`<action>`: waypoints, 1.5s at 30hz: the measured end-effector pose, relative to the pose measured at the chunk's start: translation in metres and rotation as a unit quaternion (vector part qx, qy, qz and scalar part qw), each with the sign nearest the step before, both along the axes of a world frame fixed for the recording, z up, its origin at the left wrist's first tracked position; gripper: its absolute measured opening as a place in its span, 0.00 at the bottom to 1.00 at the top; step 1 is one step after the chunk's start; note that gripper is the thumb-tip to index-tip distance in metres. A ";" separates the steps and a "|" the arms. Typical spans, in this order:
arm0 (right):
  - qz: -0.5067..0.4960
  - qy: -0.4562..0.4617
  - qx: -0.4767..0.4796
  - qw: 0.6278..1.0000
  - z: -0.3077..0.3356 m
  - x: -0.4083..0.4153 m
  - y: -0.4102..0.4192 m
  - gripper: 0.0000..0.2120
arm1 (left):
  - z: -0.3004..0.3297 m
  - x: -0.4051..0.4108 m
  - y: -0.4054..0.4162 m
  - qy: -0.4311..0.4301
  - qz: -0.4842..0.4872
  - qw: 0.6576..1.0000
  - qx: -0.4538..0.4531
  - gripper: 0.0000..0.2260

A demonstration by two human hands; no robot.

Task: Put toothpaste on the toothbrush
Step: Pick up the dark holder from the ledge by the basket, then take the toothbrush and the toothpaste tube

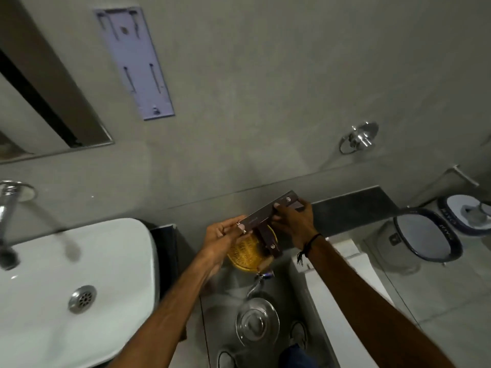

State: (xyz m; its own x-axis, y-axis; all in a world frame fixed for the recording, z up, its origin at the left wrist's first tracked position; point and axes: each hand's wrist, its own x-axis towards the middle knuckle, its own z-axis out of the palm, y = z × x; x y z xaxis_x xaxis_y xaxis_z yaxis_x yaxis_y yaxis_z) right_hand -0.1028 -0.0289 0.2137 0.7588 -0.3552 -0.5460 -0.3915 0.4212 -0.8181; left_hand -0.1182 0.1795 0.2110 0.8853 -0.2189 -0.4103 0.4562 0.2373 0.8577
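Note:
In front of the grey wall I hold a long dark brown carton point(261, 215) level between both hands. My left hand point(221, 239) pinches its left end. My right hand point(295, 224), with a black thread at the wrist, grips its right part. A second, shorter dark brown carton point(268, 241) hangs down under the first, crossing it. Which hand holds this one I cannot tell. No bare toothbrush or toothpaste tube shows outside the cartons.
A white basin point(79, 274) with a metal tap point(5, 208) is at the left. A round yellow object point(243, 256) lies below the cartons. A dark stone ledge point(353, 205) runs along the wall. A blue-rimmed bucket point(427, 235) stands at the right.

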 end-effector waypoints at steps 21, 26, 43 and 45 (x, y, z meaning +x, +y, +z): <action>0.072 -0.351 -0.478 0.802 0.099 -0.027 0.112 0.37 | 0.002 -0.009 0.025 0.207 0.206 0.935 -0.202 0.13; -0.009 -0.336 -0.447 0.829 0.115 -0.010 0.082 0.42 | -0.007 -0.010 0.040 0.229 0.182 0.948 -0.123 0.17; 0.469 0.133 -0.618 0.617 -0.036 -0.059 0.058 0.21 | -0.065 -0.003 0.057 0.209 0.288 0.931 0.084 0.17; 0.500 0.169 -0.609 0.592 -0.051 -0.066 0.064 0.19 | -0.070 -0.008 0.057 0.218 0.276 0.931 0.096 0.17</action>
